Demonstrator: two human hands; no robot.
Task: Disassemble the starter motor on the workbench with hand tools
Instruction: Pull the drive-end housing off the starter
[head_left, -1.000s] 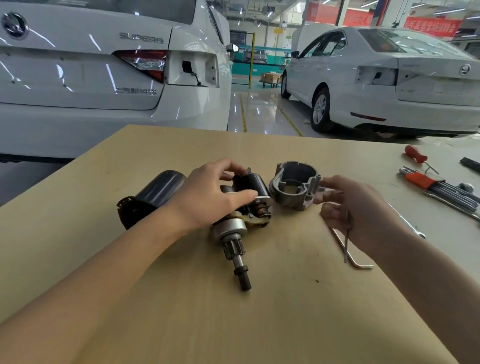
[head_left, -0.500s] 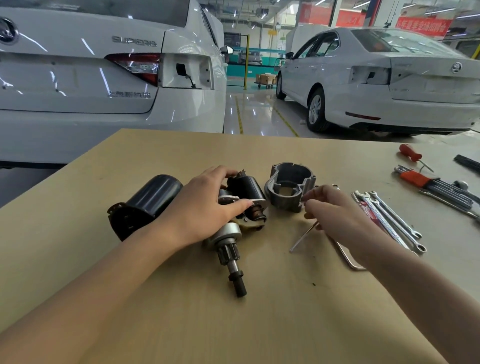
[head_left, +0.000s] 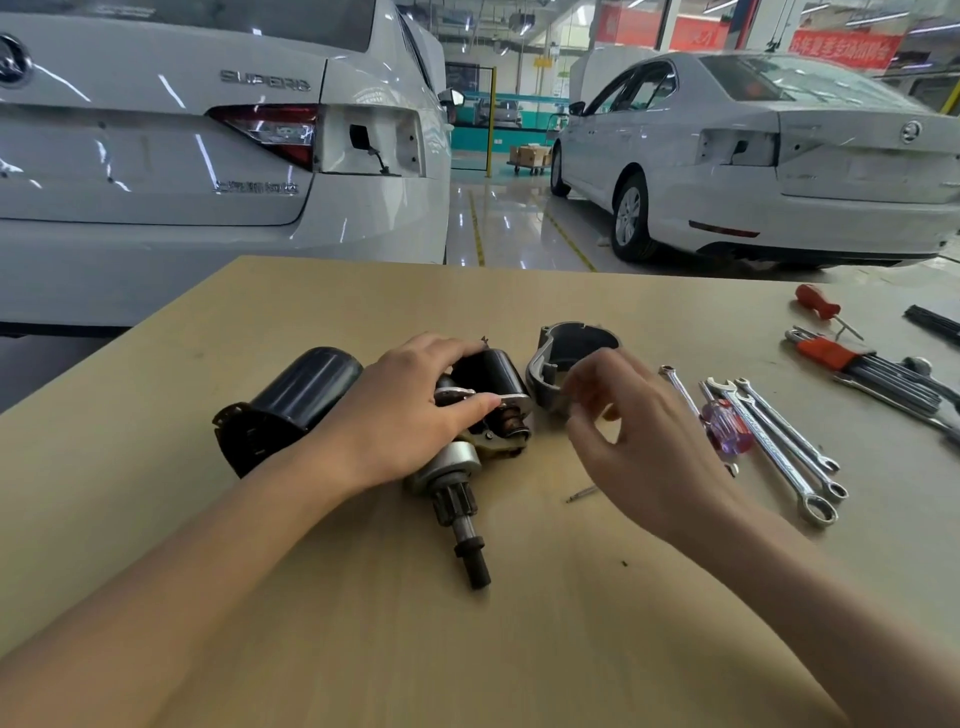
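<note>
The starter motor lies in pieces on the tan workbench (head_left: 519, 649). My left hand (head_left: 400, 421) grips the core assembly, fingers over the black solenoid (head_left: 491, 374) and thumb on its metal bracket. The pinion shaft (head_left: 467, 540) sticks out toward me. A black cylindrical motor casing (head_left: 301, 400) lies to the left of that hand. My right hand (head_left: 644, 447) hovers with loosely curled fingers just in front of the grey aluminium nose housing (head_left: 576, 345), holding nothing I can see. The tip of a thin metal rod (head_left: 582, 493) shows on the bench under that hand.
Several combination wrenches (head_left: 779, 447) and a purple-handled screwdriver (head_left: 724, 428) lie right of my right hand. A hex key set in a red holder (head_left: 831, 356) and a red screwdriver (head_left: 815, 306) sit at the far right. Two white cars (head_left: 208, 156) stand beyond the bench.
My right hand has let go of the thin rod, which now lies on the bench, and has moved up to the grey housing. My left hand stays on the core assembly.
</note>
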